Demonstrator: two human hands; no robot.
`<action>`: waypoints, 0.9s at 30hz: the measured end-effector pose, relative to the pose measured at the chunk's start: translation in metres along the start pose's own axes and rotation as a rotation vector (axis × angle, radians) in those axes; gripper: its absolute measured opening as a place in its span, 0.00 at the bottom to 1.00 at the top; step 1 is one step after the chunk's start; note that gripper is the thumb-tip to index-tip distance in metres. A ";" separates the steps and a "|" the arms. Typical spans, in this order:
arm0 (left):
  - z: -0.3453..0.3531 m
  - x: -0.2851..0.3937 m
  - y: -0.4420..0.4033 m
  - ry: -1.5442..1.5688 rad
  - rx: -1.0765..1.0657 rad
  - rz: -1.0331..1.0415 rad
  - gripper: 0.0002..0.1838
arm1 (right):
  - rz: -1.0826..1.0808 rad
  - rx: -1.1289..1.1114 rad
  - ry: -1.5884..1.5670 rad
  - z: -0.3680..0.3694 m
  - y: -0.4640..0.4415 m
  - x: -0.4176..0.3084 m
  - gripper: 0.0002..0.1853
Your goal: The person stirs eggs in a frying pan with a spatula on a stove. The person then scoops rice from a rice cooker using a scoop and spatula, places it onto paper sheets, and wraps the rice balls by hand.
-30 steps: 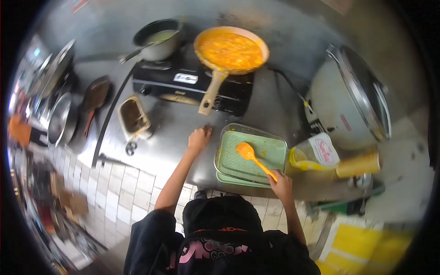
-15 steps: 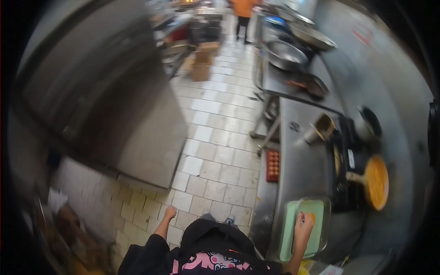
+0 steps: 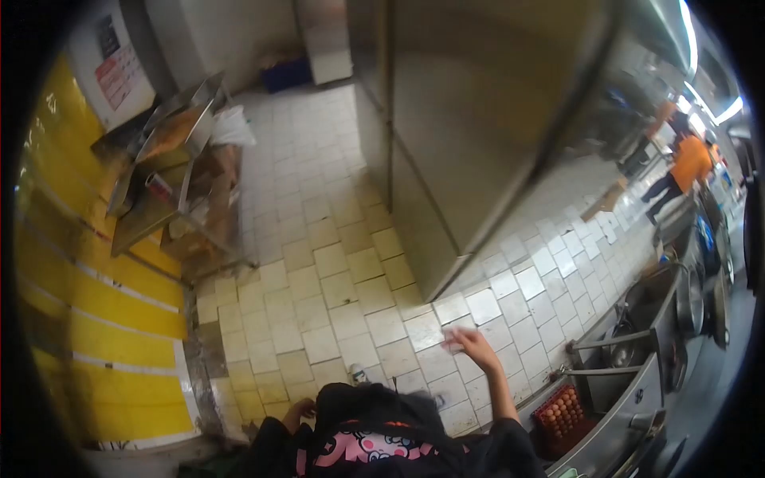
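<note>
My right hand (image 3: pixel 472 348) is raised over the tiled floor, in front of a tall steel cabinet (image 3: pixel 478 143). Its fingers are stretched out and slightly blurred, and I see nothing held in them. Low beside my dark clothing is my left hand (image 3: pixel 300 413), small and in shadow, so its fingers do not show clearly. To the right of my right arm, a red tray of eggs (image 3: pixel 559 414) sits on a low shelf under the steel counter (image 3: pixel 617 426).
A metal table (image 3: pixel 151 223) with a can (image 3: pixel 158 187) and a white bag (image 3: pixel 233 127) stands left, near a yellow strip curtain (image 3: pixel 119 342). A blue crate (image 3: pixel 287 76) lies at the back. A person in orange (image 3: pixel 689 163) stands far right, beyond the pans (image 3: pixel 689 299).
My view has swung left. My right hand has left the green container, where it held something small and orange, and is now over the floor. My left hand is closer to my body.
</note>
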State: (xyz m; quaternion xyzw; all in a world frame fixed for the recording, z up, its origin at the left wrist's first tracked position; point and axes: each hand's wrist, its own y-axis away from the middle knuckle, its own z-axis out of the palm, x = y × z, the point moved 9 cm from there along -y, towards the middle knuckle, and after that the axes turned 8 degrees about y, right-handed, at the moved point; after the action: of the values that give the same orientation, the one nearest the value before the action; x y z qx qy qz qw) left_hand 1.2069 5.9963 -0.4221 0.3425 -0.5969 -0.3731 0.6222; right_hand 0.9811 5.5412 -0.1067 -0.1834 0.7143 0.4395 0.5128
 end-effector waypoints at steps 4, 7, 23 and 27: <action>-0.164 -0.009 -0.046 0.398 0.127 0.036 0.07 | -0.289 -0.283 -1.316 0.120 -0.098 -0.196 0.21; -0.315 0.133 -0.013 0.539 0.551 0.162 0.08 | -0.348 -0.583 -1.504 0.174 -0.159 -0.281 0.21; -0.518 0.182 -0.055 1.043 0.866 -0.134 0.09 | 0.049 -0.565 -0.660 0.233 -0.769 -0.440 0.13; -0.548 0.296 -0.102 1.002 0.704 -0.192 0.09 | -0.348 -0.614 0.788 0.269 -0.953 -0.450 0.13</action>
State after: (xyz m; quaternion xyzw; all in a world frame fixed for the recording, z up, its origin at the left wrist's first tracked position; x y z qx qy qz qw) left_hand 1.7512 5.6781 -0.3957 0.7130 -0.2861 -0.0019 0.6401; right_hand 1.9972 5.1551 -0.1467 -0.5923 0.6504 0.4345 0.1934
